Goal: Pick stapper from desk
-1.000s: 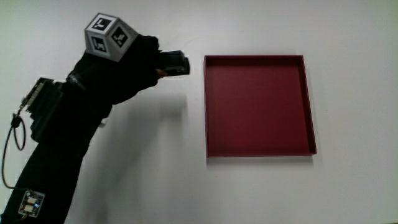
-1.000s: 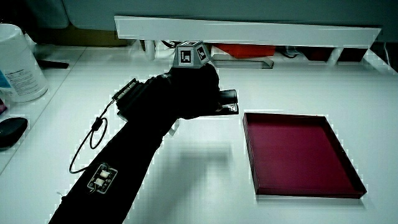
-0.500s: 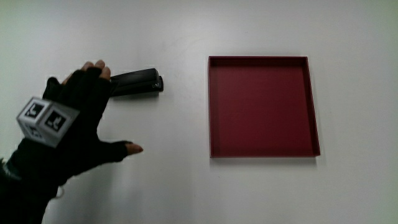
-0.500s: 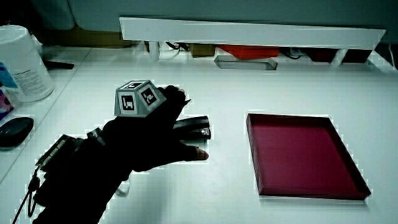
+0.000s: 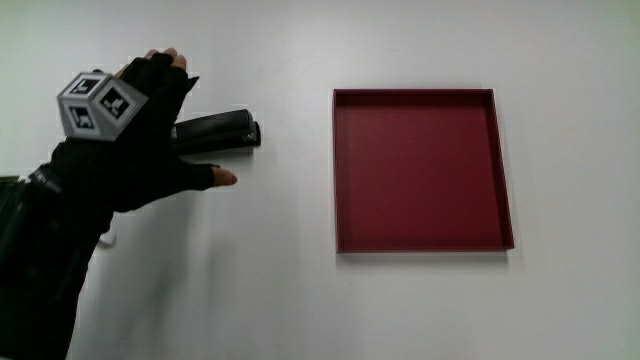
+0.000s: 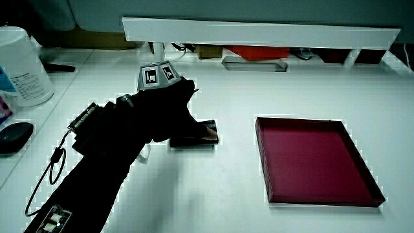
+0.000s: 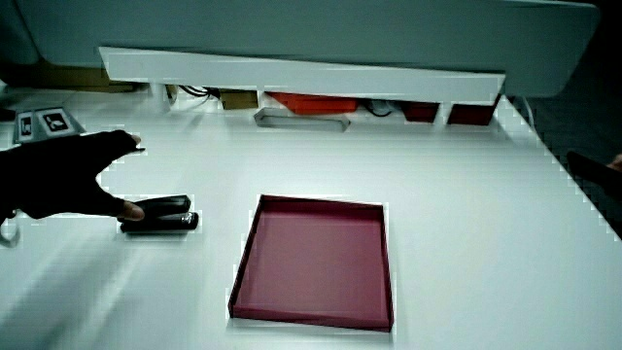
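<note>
The black stapler lies flat on the white table beside the red tray; both side views show the stapler. The gloved hand lies over the stapler's end away from the tray, fingers spread, thumb stretched out along the stapler's nearer side. It holds nothing. The hand hides that end of the stapler. The patterned cube sits on its back.
The shallow red tray has nothing in it. A white canister and a black mouse stand at the table's edge. A low white partition runs along the table's farthest edge.
A second ago the hand held the stapler in the air; half a second ago it lay on the table. Since then the open hand has moved away from the person, over the stapler's end.
</note>
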A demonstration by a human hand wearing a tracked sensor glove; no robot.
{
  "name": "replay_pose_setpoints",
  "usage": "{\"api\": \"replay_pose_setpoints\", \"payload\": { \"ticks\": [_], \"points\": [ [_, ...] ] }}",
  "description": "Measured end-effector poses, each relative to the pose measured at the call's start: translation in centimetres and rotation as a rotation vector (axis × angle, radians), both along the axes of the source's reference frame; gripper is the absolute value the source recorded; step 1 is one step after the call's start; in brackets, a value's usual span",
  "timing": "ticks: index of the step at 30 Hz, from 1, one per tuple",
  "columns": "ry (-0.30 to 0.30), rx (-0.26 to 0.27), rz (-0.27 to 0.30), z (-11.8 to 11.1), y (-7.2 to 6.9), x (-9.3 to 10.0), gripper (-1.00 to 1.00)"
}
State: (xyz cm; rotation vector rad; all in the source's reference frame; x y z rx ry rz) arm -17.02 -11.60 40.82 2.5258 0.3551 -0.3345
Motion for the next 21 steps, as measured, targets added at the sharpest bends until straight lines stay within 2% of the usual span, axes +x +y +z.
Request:
{"api": "replay_pose_setpoints", "payload": {
  "ticks": [1, 2, 3, 5, 7, 8, 9, 10, 11, 12, 14, 16, 17, 18, 19, 20, 21],
  "points": [
    [0.014, -0.015, -0.006, -0.4, 0.0, 0.4, 1.0],
    [0.04, 0.013, 0.009, -0.8, -0.1, 0.8, 1.0],
    [0.036, 0.012, 0.011, -1.2, -0.1, 1.2, 1.0],
    [0.068, 0.039, 0.041, -2.0, -0.2, 2.2, 1.0],
    [0.099, 0.04, 0.05, -2.4, -0.4, 3.0, 1.0],
    [0.078, 0.033, 0.051, -3.0, -0.3, 3.5, 1.0],
    [0.108, 0.063, 0.076, -3.0, -0.4, 4.0, 1.0],
    [0.11, 0.026, 0.048, -3.3, -0.4, 4.4, 1.0],
    [0.15, 0.001, 0.024, -2.6, -0.7, 4.6, 1.0],
    [0.132, 0.011, 0.038, -3.4, -0.6, 5.3, 1.0],
    [0.169, 0.003, 0.032, -3.5, -0.8, 6.2, 1.0],
    [0.195, 0.013, 0.048, -3.9, -0.9, 7.1, 1.0],
    [0.253, 0.032, 0.084, -3.5, -1.1, 7.7, 1.0],
    [0.213, 0.047, 0.105, -4.1, -1.0, 8.3, 1.0],
    [0.208, 0.057, 0.132, -4.2, -1.0, 8.9, 1.0],
    [0.216, 0.039, 0.106, -4.7, -0.8, 9.4, 1.0],
    [0.218, 0.078, 0.169, -4.6, -0.9, 9.9, 1.0]
  ]
}}
